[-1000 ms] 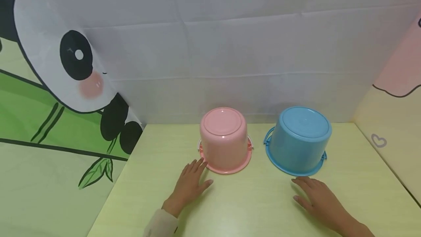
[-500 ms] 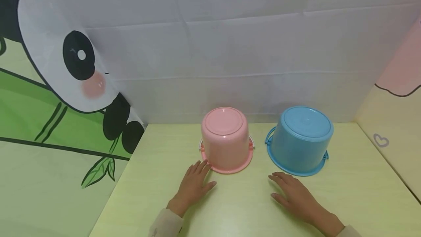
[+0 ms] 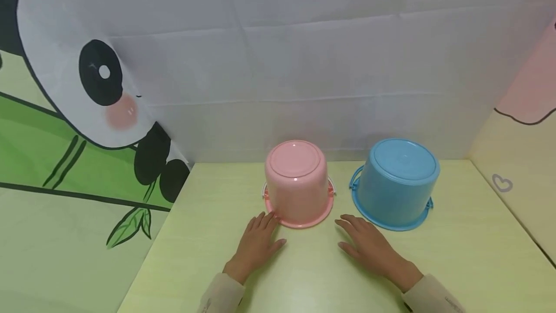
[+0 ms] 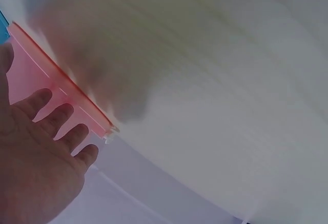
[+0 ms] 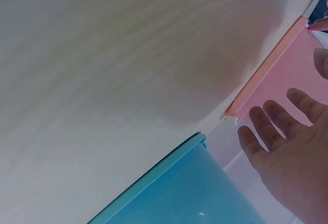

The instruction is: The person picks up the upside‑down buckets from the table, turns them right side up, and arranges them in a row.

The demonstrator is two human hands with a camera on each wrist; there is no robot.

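A pink bucket stands upside down on the pale yellow table, its rim on the tabletop. To its right, a blue bucket is upturned the same way. My left hand has its fingers spread, the tips right at the pink bucket's front left rim. My right hand is in front of the gap between the two buckets, fingers loosely extended and holding nothing. In the right wrist view the pink bucket lies beyond that hand's fingertips, and the blue bucket is beside them. Whatever is under the buckets is hidden.
The table ends at the back against a white cloth wall. On the left is a panel with a panda drawing, and on the right a cream panel. Each bucket has a folded-down handle at its rim.
My right hand has moved left, from in front of the blue bucket to the gap between the buckets. My left hand has barely shifted, and both buckets stay in place.
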